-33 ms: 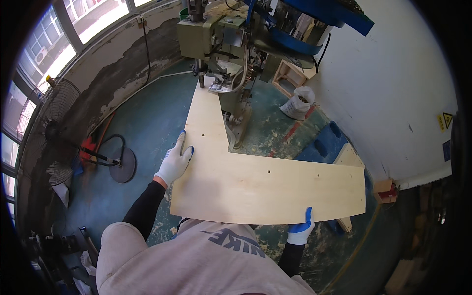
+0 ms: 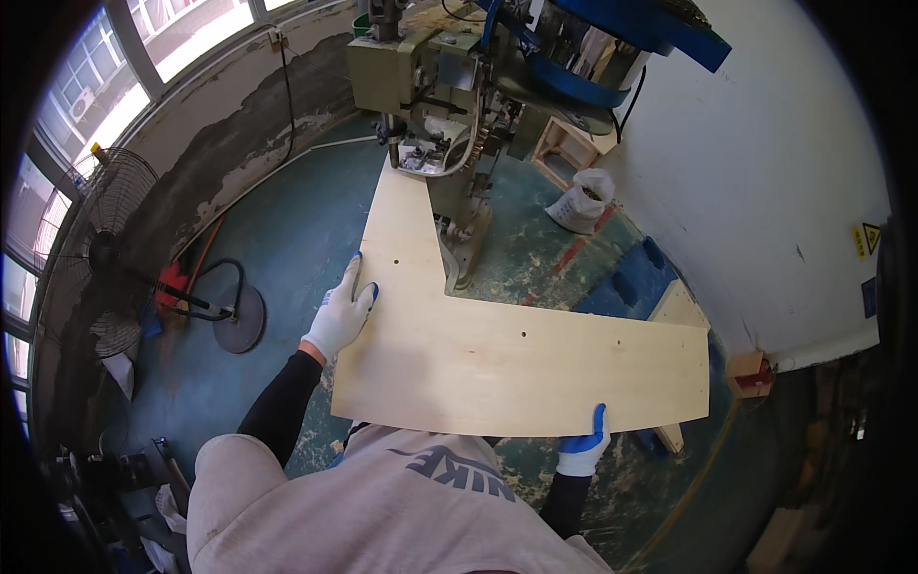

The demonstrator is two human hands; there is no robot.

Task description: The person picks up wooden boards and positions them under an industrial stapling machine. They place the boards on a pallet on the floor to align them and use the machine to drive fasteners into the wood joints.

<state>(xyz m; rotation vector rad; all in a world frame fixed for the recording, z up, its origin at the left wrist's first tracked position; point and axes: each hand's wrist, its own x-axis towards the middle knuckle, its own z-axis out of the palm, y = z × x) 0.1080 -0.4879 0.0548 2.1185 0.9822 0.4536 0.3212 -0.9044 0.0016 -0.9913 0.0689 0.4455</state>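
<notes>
Gripping L-shaped plywood panel, left hand, right hand.

Machine ahead — open floor leftward

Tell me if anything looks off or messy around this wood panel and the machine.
The L-shaped plywood panel looks sound and flat, gripped by the left hand and the right hand, its narrow end under the green machine. The teal floor is scuffed, with worn paint and dust patches. A white sack sits slumped open by the wall.
</notes>
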